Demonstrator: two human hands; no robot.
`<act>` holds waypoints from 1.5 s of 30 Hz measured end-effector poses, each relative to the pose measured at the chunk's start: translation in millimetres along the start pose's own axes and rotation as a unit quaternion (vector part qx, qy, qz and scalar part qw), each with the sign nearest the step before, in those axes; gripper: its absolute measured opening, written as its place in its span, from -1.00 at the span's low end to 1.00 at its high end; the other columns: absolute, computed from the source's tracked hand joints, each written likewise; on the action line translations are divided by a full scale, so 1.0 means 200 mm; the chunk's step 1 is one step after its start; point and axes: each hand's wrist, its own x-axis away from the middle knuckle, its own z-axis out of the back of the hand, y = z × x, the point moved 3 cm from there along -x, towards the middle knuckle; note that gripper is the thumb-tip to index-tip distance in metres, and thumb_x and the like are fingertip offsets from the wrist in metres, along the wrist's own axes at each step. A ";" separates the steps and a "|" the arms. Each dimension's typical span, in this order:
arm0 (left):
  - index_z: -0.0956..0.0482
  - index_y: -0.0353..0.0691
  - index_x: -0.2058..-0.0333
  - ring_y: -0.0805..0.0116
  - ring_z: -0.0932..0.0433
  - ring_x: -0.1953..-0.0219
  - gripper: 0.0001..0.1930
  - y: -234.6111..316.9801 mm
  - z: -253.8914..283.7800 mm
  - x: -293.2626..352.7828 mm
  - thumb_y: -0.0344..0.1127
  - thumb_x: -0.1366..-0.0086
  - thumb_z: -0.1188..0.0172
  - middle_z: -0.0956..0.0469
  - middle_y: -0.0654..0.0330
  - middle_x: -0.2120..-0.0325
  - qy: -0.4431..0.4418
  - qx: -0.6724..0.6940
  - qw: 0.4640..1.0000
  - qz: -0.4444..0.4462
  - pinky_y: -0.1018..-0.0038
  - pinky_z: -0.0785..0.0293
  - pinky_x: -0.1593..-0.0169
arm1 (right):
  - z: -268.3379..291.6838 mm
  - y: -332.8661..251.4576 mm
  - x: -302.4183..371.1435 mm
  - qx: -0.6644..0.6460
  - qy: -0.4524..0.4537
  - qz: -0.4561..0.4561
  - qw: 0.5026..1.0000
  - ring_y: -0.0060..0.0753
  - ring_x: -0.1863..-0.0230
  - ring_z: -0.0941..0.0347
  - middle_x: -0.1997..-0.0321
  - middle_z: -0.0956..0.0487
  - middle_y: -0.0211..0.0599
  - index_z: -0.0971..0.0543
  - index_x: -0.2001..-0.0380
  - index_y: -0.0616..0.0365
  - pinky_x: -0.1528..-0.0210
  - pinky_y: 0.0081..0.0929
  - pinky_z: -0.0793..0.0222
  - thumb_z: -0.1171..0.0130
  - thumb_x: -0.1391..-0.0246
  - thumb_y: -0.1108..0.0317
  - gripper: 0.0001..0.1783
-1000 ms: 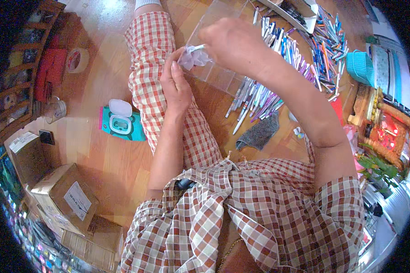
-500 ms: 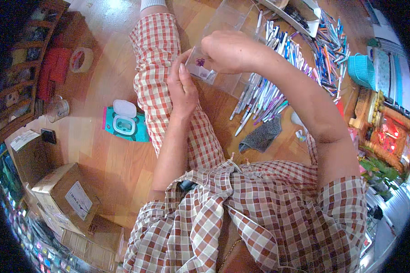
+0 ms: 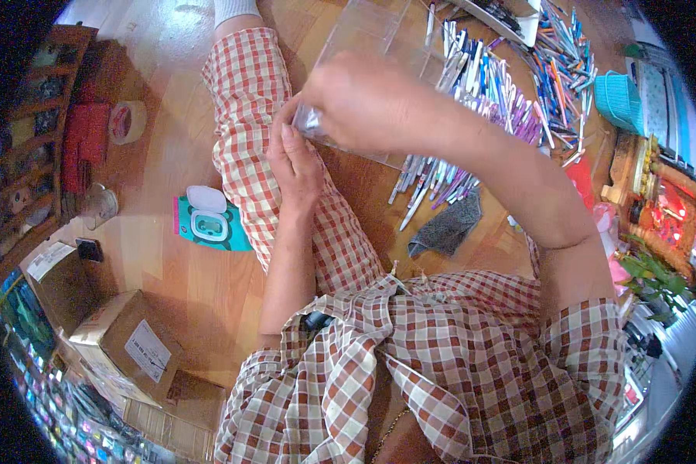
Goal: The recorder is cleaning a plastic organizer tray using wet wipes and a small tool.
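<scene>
A clear plastic box (image 3: 334,40) with compartments tilts over my checked trouser leg. My left hand (image 3: 296,166) grips its near left edge, the thumb lying along the rim. Over the box's near end, my right hand (image 3: 363,97) is curled and smeared by motion, fingertips down inside the box. What its fingers hold, if anything, is hidden. A pale, shiny patch shows in the box corner between both hands. An open pack of wet wipes (image 3: 209,224), teal with a white lid raised, lies on the floor left of my leg.
Many pens (image 3: 472,100) lie heaped on the wooden floor to the right, beside a white tray (image 3: 522,27) and a grey cloth (image 3: 447,226). A turquoise basket (image 3: 619,102) stands farther right. Cardboard boxes (image 3: 124,340), a roll of tape (image 3: 127,122) and a glass jar (image 3: 99,205) sit at left.
Both hands and the box have shifted a little left in the picture. My right hand has moved farther over the near corner, covering the purple mark seen before.
</scene>
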 end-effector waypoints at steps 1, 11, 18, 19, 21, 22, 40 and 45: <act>-0.37 -0.45 0.08 0.25 -0.41 0.10 -0.50 0.00 0.00 0.00 -0.11 -0.33 0.35 -0.46 0.01 0.19 -0.003 -0.002 1.000 0.002 0.40 -0.29 0.02 | 0.02 -0.04 0.03 0.016 -0.010 -0.003 1.000 0.04 0.41 -0.51 0.51 -0.52 0.11 -0.56 0.55 0.32 0.38 -0.19 -0.44 -0.12 0.27 0.45 -0.84; -0.34 -0.46 0.07 0.20 -0.38 0.04 -0.55 0.03 0.01 -0.03 -0.22 -0.33 0.40 -0.42 -0.02 0.13 -0.032 -0.063 0.997 -0.006 0.38 -0.24 -0.06 | 0.20 0.03 0.12 0.019 -0.137 0.001 0.990 -0.02 0.35 -0.51 0.47 -0.54 0.04 -0.57 0.53 0.27 0.36 -0.19 -0.44 -0.07 0.26 0.49 -0.85; -0.36 -0.46 0.08 0.18 -0.40 0.05 -0.53 0.03 0.01 -0.01 -0.17 -0.31 0.35 -0.43 -0.04 0.14 -0.009 0.014 1.000 0.013 0.36 -0.28 -0.03 | 0.16 -0.03 0.07 0.073 -0.124 0.037 0.989 0.01 0.43 -0.49 0.58 -0.51 0.02 -0.53 0.64 0.28 0.42 -0.22 -0.41 -0.11 0.31 0.50 -0.93; -0.36 -0.46 0.08 0.18 -0.40 0.05 -0.53 0.05 0.00 -0.02 -0.17 -0.31 0.35 -0.43 -0.04 0.14 -0.009 0.018 1.000 0.011 0.36 -0.28 -0.03 | 0.15 -0.03 0.05 0.077 -0.148 0.031 0.986 0.00 0.43 -0.50 0.58 -0.51 0.01 -0.53 0.63 0.28 0.42 -0.23 -0.42 -0.11 0.30 0.50 -0.93; -0.38 -0.45 0.10 0.20 -0.41 0.07 -0.54 0.06 -0.01 -0.03 -0.19 -0.31 0.36 -0.45 -0.03 0.16 -0.020 -0.012 1.000 0.003 0.36 -0.28 -0.02 | 0.05 0.00 0.03 0.081 -0.148 0.041 0.985 -0.01 0.43 -0.50 0.58 -0.51 0.00 -0.54 0.63 0.27 0.41 -0.23 -0.42 -0.10 0.30 0.50 -0.92; -0.38 -0.45 0.10 0.20 -0.41 0.07 -0.54 0.06 -0.01 -0.03 -0.19 -0.31 0.36 -0.45 -0.03 0.16 -0.016 -0.011 1.000 0.002 0.36 -0.28 -0.02 | 0.03 -0.02 0.02 0.081 -0.148 0.054 0.984 -0.02 0.42 -0.50 0.58 -0.51 -0.01 -0.54 0.62 0.27 0.40 -0.23 -0.42 -0.10 0.29 0.50 -0.92; -0.40 -0.42 0.12 0.22 -0.42 0.11 -0.60 0.06 0.01 -0.02 -0.26 -0.31 0.33 -0.47 0.00 0.21 -0.011 -0.021 0.999 -0.028 0.39 -0.28 0.00 | 0.05 0.16 -0.07 0.022 -0.033 -0.025 0.999 0.01 0.48 -0.44 0.58 -0.47 0.05 -0.50 0.59 0.32 0.42 -0.21 -0.33 -0.08 0.25 0.37 -0.81; -0.40 -0.41 0.12 0.24 -0.44 0.15 -0.61 0.05 0.02 -0.02 -0.27 -0.31 0.32 -0.48 0.02 0.24 0.004 -0.022 0.998 -0.059 0.40 -0.31 0.05 | 0.01 0.10 -0.03 0.146 0.010 -0.043 0.988 -0.01 0.37 -0.48 0.47 -0.53 0.00 -0.55 0.50 0.25 0.32 -0.18 -0.41 -0.05 0.22 0.38 -0.81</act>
